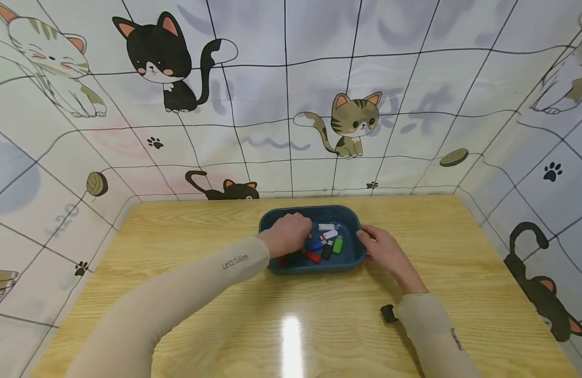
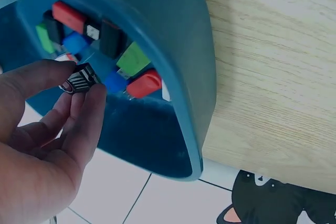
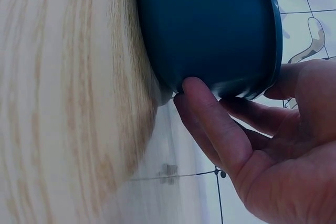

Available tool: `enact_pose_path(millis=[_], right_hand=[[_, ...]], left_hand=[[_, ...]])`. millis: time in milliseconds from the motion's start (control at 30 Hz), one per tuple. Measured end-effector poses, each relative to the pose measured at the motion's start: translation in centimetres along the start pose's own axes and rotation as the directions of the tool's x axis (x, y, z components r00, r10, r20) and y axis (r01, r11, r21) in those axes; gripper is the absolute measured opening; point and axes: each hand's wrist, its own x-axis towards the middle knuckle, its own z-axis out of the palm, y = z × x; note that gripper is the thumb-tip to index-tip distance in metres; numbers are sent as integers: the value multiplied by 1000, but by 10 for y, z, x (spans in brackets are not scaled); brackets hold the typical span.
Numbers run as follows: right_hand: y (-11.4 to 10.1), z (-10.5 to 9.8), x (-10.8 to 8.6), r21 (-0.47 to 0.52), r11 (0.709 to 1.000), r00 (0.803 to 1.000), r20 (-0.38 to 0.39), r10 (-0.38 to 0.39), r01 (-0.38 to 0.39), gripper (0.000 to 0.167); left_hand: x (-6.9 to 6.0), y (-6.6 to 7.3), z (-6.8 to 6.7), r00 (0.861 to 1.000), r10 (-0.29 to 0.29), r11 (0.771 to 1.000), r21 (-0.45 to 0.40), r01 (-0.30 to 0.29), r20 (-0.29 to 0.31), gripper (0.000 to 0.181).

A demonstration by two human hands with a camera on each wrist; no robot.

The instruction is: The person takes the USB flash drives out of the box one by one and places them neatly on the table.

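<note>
My left hand (image 1: 289, 233) is over the left part of a dark blue plastic bin (image 1: 314, 270). Its thumb and fingers pinch a small black piece with white stripes (image 2: 81, 80), seen in the left wrist view; its exact kind is unclear. Inside the bin lie several USB sticks, among them a green one (image 1: 338, 244), a red one (image 1: 312, 255), a black one (image 1: 327, 250) and a white one (image 1: 326, 227). My right hand (image 1: 382, 247) holds the bin's right end, with the thumb at the rim and fingers against the outer wall (image 3: 210, 30).
The bin stands near the back edge of a wooden table (image 1: 215, 315). A cloth backdrop (image 1: 262, 105) with cartoon cats and grid lines surrounds the table's back and sides. A small black object (image 1: 388, 314) shows beside the right sleeve (image 1: 427, 325).
</note>
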Motion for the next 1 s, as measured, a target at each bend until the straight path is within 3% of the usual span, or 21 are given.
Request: enact_pose_path(millis=[200,367,533,833,1000], right_hand=[[1,-1,1,-10,1000,1000,-2,-2,2,55],[1,-1,0,-1,1000,1000,-4,-4,4,55],[0,-1,0,0,1000,1000,-4,-4,4,55],[0,0,0,-4,1000,1000,-2,-1,1,58],[0,0,0,-6,1000,1000,-3,4,-4,58]], left_hand=[[-16,-5,-11,1000,17,998,-62,-19,-17,14],[-32,-10,-20,999,6,989,-150,-12,-37,7],[-45,-18,-24,994,-6,978,-208,-17,-108,12],[-74,-35,-29,976,-56,940,-340,-20,-212,18],[-90,-48,-24,969,-126,920,-390,35,-211,16]])
